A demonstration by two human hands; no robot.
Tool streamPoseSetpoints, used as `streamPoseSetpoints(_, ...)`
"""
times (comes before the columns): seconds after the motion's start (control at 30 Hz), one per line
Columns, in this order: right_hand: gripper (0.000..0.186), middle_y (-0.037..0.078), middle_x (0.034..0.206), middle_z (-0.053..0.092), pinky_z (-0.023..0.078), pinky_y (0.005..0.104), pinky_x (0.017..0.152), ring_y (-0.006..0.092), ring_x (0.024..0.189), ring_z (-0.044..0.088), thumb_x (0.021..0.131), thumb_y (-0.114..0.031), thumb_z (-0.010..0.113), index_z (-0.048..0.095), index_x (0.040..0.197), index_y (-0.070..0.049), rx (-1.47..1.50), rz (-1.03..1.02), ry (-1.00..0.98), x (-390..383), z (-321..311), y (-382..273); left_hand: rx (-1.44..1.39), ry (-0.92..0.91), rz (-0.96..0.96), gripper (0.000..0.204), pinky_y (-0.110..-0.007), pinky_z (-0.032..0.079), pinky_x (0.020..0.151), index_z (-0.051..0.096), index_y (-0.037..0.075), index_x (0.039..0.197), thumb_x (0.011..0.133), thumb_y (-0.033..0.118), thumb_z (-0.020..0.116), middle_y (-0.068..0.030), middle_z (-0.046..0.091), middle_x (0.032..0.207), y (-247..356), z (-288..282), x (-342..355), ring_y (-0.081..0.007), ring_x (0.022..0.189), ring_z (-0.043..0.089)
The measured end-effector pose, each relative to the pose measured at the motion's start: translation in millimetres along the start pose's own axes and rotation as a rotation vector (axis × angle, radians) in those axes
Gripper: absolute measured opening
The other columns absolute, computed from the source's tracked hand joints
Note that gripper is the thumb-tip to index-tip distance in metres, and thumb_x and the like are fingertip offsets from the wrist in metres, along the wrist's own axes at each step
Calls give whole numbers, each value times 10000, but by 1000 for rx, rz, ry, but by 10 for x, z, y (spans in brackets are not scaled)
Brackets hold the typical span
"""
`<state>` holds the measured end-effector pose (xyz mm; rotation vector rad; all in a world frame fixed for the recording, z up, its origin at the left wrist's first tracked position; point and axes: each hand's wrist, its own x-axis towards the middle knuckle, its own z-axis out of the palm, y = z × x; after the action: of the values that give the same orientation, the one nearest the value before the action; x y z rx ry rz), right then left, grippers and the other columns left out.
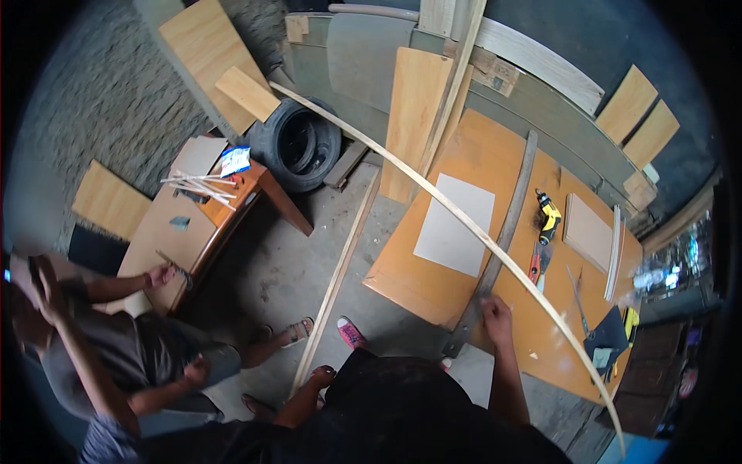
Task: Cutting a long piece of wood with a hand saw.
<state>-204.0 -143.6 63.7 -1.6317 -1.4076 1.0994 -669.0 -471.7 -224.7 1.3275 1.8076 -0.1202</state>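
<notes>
Beside the orange table (pixel 402 282), my right hand (pixel 496 319) is closed, its fingers curled at the lower part of a long dark bar (pixel 512 209) lying across the tabletop. Whatever is in those fingers, if anything, is too small to make out. My left hand (pixel 323 377) hangs low and closed, just right of a narrow wooden strip (pixel 336 282) that slants up from the floor area; its grip is hidden. Another long pale wooden strip (pixel 402 164) spans the view over the table and looks bowed. A grey-white sheet (pixel 457 224) lies flat under it.
A yellow-and-black cordless drill (pixel 548 216), a red-handled tool (pixel 535 263) and a stack of boards (pixel 589 232) lie on the table. At left, a seated person (pixel 147 348) works by a smaller table (pixel 166 232); another raised forearm (pixel 81 359) shows. Tires (pixel 328 139) stand behind.
</notes>
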Motion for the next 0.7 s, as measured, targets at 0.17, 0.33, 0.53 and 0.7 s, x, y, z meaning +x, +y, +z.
streamPoseSetpoints(0.17, 239, 42, 654, 564, 455, 288, 584, 112, 614, 526, 889, -252, 687, 646, 968, -30, -256, -204, -157, 522, 884, -683, -101, 116, -214, 386, -434, 453, 996, 671, 152, 1136, 894, 415, 528, -148, 617, 1235, -190, -1140, 77, -346, 1146, 580)
streamPoseSetpoints(0.33, 213, 19, 659, 574, 463, 284, 585, 96, 612, 525, 880, -262, 697, 664, 968, -70, -177, -213, -186, 1126, 1501, -1121, 94, 128, -145, 389, -459, 463, 976, 652, 127, 1143, 901, 384, 490, -176, 606, 1237, -705, -1814, 130, -362, 1136, 587)
streamPoseSetpoints(0.53, 180, 0, 669, 585, 466, 274, 596, 84, 615, 528, 860, -246, 700, 670, 890, -71, -242, -197, -65, 2234, 1628, -1287, 242, -94, -69, 435, -417, 533, 769, 711, 133, 1022, 943, 451, 425, -134, 704, 841, -805, -2087, 484, -271, 812, 685)
streamPoseSetpoints(0.7, 149, 15, 708, 644, 487, 269, 656, 90, 669, 582, 847, -222, 686, 685, 874, -75, -120, -198, 178, 3824, 1748, -1376, -1086, -151, -80, 165, -267, 414, 553, 583, 133, 880, 904, 293, 612, 5, 529, 701, -1996, -5951, -438, -137, 620, 511)
